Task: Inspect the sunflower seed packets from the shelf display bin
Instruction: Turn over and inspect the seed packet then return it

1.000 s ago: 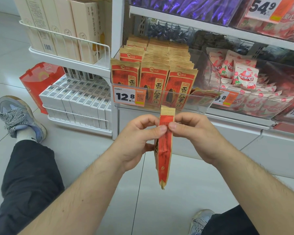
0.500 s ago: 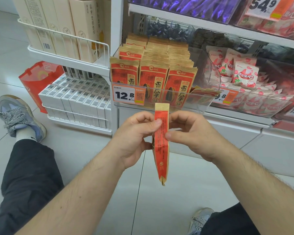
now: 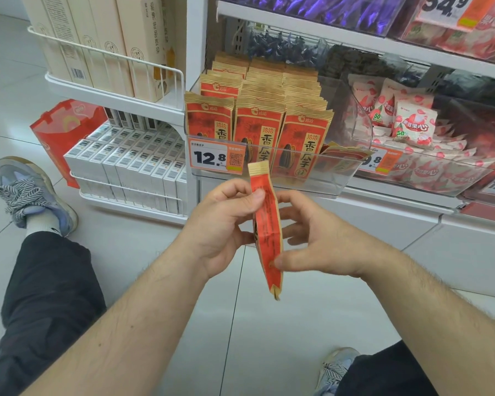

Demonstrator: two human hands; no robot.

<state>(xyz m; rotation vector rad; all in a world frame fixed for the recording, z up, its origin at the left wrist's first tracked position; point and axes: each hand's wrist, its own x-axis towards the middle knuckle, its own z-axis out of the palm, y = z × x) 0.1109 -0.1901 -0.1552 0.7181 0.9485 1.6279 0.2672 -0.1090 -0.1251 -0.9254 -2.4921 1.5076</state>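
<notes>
Inspection step in hand: one seed packet [image 3: 266, 224] is held edge-on at frame centre, below the display bin [image 3: 269, 178], pinched near its top by the left hand [image 3: 226, 221], its lower edge touched by the loosely spread fingers [image 3: 290, 262] of the right hand [image 3: 323, 241]; turning it face-on is judged next.

1. My left hand [image 3: 226, 221] pinches the upper part of a red sunflower seed packet [image 3: 266, 232], thumb on the near face; the packet hangs edge-on, tan sealed end up.
2. My right hand [image 3: 320, 241] sits at the packet's other side, thumb tip touching its lower part, fingers loosely spread behind it.
3. Just behind: clear display bin [image 3: 312, 178] with upright rows of matching packets [image 3: 257, 132]; one lies flat at the bin's right end.
4. Price tag [image 3: 216, 158] on the bin front reads 12.8.
5. Right: neighbouring bin of pink-and-white snack bags [image 3: 412, 121].
6. Left: wire rack [image 3: 106, 55] of cream boxes, white boxes below.
7. My grey sneaker [image 3: 29, 192] rests on the tile floor.
</notes>
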